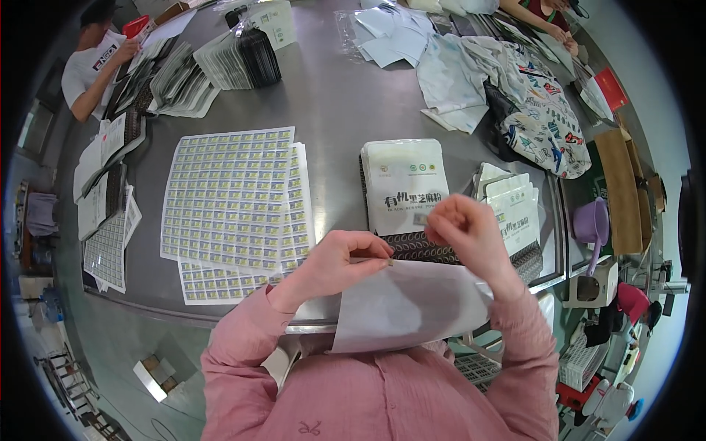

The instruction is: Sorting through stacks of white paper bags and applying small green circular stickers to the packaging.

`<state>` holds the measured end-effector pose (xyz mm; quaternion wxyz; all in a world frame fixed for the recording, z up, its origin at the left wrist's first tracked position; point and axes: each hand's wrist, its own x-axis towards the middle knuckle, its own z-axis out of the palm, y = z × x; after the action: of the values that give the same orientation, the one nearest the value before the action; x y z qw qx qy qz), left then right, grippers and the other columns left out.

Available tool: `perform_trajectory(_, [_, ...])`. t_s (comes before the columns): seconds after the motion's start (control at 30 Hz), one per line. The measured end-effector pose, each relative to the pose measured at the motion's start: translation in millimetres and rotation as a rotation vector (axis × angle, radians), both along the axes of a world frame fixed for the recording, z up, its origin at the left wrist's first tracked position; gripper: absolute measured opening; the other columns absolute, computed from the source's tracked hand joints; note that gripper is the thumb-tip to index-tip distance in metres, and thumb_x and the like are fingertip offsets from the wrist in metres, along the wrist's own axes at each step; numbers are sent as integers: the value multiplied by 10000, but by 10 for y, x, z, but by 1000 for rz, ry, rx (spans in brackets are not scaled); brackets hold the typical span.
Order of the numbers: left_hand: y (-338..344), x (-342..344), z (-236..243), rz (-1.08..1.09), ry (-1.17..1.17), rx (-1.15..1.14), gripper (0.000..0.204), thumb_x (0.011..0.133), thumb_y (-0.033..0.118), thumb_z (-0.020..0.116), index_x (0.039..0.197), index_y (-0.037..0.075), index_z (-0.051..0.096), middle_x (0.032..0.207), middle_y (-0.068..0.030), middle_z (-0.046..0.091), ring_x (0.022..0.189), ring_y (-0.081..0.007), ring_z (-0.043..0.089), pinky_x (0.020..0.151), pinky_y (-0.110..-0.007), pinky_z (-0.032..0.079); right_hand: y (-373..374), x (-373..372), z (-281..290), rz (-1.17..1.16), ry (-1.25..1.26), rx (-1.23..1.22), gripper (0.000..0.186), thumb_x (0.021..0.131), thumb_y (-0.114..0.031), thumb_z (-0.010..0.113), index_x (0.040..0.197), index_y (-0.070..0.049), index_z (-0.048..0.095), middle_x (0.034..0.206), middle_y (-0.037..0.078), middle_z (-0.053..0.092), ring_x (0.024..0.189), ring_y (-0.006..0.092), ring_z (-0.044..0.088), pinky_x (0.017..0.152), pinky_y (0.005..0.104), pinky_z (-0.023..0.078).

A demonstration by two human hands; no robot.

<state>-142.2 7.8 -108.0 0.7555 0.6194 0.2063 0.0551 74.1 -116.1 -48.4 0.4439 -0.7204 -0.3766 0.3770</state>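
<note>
My left hand (pixel 340 263) pinches the top edge of a white sheet (pixel 412 305), which hangs over the table's front edge against my front. A small sticker (pixel 421 219) is between the thumb and fingers of my right hand (pixel 471 234), above a stack of flat pouches (pixel 404 165). The top pouch is cream-white with dark printing and a black patterned lower band. Just right of that stack, more such pouches (pixel 511 209) lie in an overlapping pile, partly behind my right hand.
Sheets of small yellow-grey stickers (pixel 228 195) lie on the metal table (pixel 331 110) at left. Rows of pouches (pixel 235 62) stand at the back left. Patterned cloth (pixel 540 103) lies at the right. A purple bucket (pixel 590 220) is beside the table. Two people work at the far corners.
</note>
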Motion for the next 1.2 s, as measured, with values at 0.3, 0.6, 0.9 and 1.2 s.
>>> perform_trajectory(0.3, [36, 14, -48, -41, -11, 106, 122, 935, 17, 681, 1006, -74, 722, 1239, -137, 701, 986, -124, 667, 891, -272, 544, 864, 373, -405, 183, 32, -197, 225, 930, -141, 726, 972, 79, 713, 812, 108, 747, 715, 155, 737, 623, 278, 603])
perform_trajectory(0.6, [40, 3, -33, -40, -19, 175, 115, 912, 7, 684, 979, -80, 717, 1194, -136, 724, 920, -107, 662, 818, -266, 532, 980, 333, -432, 194, 31, -280, 198, 949, -157, 729, 967, 38, 702, 809, 66, 725, 684, 106, 695, 611, 249, 577])
perform_trajectory(0.9, [48, -4, -10, -47, -2, 157, 111, 904, 0, 682, 979, -68, 727, 1219, -128, 714, 967, -135, 668, 873, -286, 538, 879, 154, -205, 198, -862, -397, 493, 793, -394, 864, 923, 45, 682, 944, 149, 742, 881, 278, 732, 785, 401, 578])
perform_trajectory(1.2, [147, -123, 135, -207, -27, 180, 242, 886, -31, 688, 1124, -34, 731, 1272, -92, 680, 1056, -146, 657, 930, -284, 538, -115, 220, -601, -57, -1061, -41, 607, 774, -398, 858, 1149, 38, 664, 1294, 217, 614, 1143, 397, 615, 965, 457, 503])
